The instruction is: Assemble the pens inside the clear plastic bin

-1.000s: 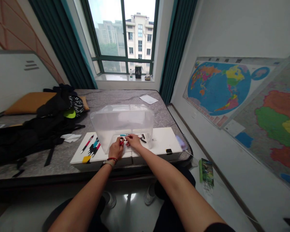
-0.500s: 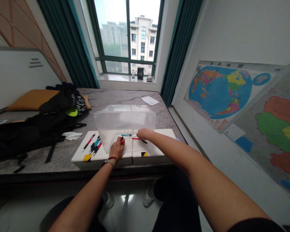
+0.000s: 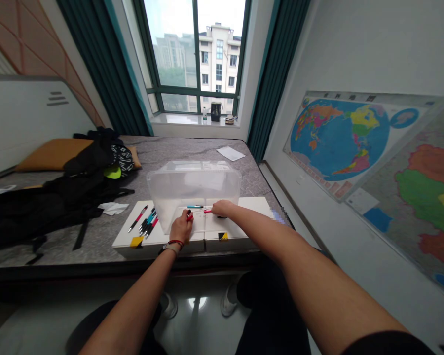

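A red pen with a black end (image 3: pixel 190 216) is pinched in my left hand (image 3: pixel 181 227), over the front of a clear plastic bin (image 3: pixel 192 185) that lies on its side with its opening toward me. My right hand (image 3: pixel 222 207) is lowered, fingers closed, at a second red pen (image 3: pixel 207 211), covering most of it; its fingertips are partly hidden. A blue pen (image 3: pixel 195 206) lies between the hands, a little farther back. To the left, several blue, black and red pens (image 3: pixel 148 223) lie bunched, with a red and black pen (image 3: pixel 138 219) beside them.
White boxes (image 3: pixel 251 212) with yellow and black corner marks support the bin and pens on a grey marbled surface (image 3: pixel 163 145). A black bag (image 3: pixel 33 207), a crumpled tissue (image 3: pixel 113 208) and a mustard cushion (image 3: pixel 50 155) are at left. A white paper (image 3: pixel 231 153) lies behind the bin.
My right hand has come down over the red pen and now hides more of it. The left hand keeps its pen in nearly the same place. The view shifts slightly.
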Demonstrator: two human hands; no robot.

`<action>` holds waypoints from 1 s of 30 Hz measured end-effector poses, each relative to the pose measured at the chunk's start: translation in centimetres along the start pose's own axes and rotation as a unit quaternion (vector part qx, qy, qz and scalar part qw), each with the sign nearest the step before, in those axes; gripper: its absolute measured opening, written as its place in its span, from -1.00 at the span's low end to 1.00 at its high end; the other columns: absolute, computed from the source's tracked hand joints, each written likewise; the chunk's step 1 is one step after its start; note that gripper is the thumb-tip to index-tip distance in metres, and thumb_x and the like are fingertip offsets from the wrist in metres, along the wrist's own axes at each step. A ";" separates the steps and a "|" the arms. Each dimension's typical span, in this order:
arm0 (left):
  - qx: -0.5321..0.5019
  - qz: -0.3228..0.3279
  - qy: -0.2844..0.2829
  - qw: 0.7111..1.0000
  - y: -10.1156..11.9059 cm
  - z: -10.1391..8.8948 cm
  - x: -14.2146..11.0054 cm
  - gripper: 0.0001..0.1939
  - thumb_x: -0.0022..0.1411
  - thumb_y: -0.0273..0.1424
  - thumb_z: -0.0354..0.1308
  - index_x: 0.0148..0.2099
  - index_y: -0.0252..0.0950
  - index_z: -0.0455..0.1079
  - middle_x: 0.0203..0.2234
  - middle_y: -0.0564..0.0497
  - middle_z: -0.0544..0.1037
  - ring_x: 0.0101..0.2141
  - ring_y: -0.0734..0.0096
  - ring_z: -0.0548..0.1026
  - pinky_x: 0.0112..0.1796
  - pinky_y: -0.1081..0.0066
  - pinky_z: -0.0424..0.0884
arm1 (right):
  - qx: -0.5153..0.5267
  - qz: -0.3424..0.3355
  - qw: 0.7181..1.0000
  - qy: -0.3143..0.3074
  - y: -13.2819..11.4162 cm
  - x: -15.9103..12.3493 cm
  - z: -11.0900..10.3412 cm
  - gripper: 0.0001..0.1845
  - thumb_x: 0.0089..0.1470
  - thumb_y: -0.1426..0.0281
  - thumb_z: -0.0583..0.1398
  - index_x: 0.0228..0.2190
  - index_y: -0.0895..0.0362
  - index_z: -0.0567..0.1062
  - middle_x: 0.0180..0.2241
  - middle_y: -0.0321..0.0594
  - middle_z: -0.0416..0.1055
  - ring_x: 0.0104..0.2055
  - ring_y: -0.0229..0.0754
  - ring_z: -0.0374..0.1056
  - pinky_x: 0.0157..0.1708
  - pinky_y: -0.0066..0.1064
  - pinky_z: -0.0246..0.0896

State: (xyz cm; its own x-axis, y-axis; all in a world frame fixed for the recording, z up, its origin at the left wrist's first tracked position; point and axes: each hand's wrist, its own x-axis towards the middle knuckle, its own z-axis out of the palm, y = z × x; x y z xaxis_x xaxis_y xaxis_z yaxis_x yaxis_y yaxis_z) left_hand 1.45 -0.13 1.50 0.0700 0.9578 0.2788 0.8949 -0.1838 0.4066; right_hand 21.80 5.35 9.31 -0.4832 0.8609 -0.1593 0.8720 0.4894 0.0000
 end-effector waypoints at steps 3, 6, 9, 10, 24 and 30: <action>0.000 -0.002 -0.004 1.000 0.1 -0.1 0.0 -0.67 0.37 -0.19 -0.19 0.00 -0.23 0.26 -0.44 -0.07 0.53 -0.41 0.24 0.50 -0.41 0.42 0.19 | -0.025 -0.022 0.998 -0.051 0.0 -0.1 -0.1 -0.90 0.00 0.57 0.25 -0.42 0.18 0.57 -0.27 0.07 0.53 -0.14 0.03 0.48 -0.15 -0.20 0.35; 0.005 -0.001 -0.005 1.000 0.1 -0.2 0.0 -0.67 0.37 -0.20 -0.19 0.00 -0.23 0.26 -0.44 -0.07 0.53 -0.40 0.23 0.50 -0.42 0.41 0.19 | -0.042 -0.027 0.997 -0.061 0.2 -0.1 -0.7 -0.86 -0.06 0.64 0.25 -0.44 0.20 0.56 -0.24 0.10 0.52 -0.13 0.06 0.47 -0.15 -0.18 0.34; 0.012 0.004 -0.001 1.000 0.1 -0.2 0.0 -0.67 0.37 -0.20 -0.20 0.00 -0.24 0.26 -0.45 -0.08 0.53 -0.40 0.22 0.50 -0.42 0.41 0.18 | 0.013 -0.013 1.000 0.003 -0.1 -0.1 -1.4 -0.85 -0.15 0.64 0.28 -0.44 0.21 0.53 -0.25 0.09 0.53 -0.15 0.05 0.47 -0.17 -0.22 0.34; 0.014 0.007 -0.001 1.000 0.2 -0.2 0.0 -0.66 0.37 -0.20 -0.20 0.00 -0.24 0.26 -0.45 -0.07 0.53 -0.40 0.23 0.50 -0.42 0.41 0.18 | 0.063 0.003 0.997 0.045 -0.5 -0.1 -1.4 -0.84 -0.16 0.62 0.29 -0.44 0.21 0.52 -0.27 0.06 0.53 -0.16 0.04 0.47 -0.18 -0.24 0.34; 0.077 0.083 -0.034 0.993 0.3 -0.2 0.0 -0.63 0.30 -0.21 -0.10 0.05 -0.20 0.34 -0.40 -0.06 0.55 -0.34 0.24 0.49 -0.34 0.40 0.24 | 0.766 0.118 0.575 0.261 -6.8 1.1 7.7 -0.84 -0.19 0.42 0.27 -0.44 0.15 0.44 -0.59 -0.40 0.39 -0.59 -0.35 0.29 -0.65 -0.59 0.14; 0.111 0.106 -0.038 0.987 0.3 -0.1 0.0 -0.63 0.30 -0.24 -0.11 0.07 -0.19 0.33 -0.41 -0.07 0.53 -0.36 0.23 0.48 -0.33 0.38 0.24 | 0.755 0.107 0.592 0.259 -6.5 1.4 8.3 -0.81 -0.22 0.40 0.30 -0.44 0.16 0.48 -0.55 -0.34 0.44 -0.53 -0.29 0.34 -0.60 -0.54 0.18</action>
State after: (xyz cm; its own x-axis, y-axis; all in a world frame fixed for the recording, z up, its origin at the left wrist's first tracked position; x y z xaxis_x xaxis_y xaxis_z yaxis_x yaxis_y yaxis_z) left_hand 1.67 -0.19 1.71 0.2911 0.9184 0.2678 0.9305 -0.3369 0.1440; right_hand 16.05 2.23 0.86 0.0338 0.9994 0.0098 -0.1976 0.0163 -0.9802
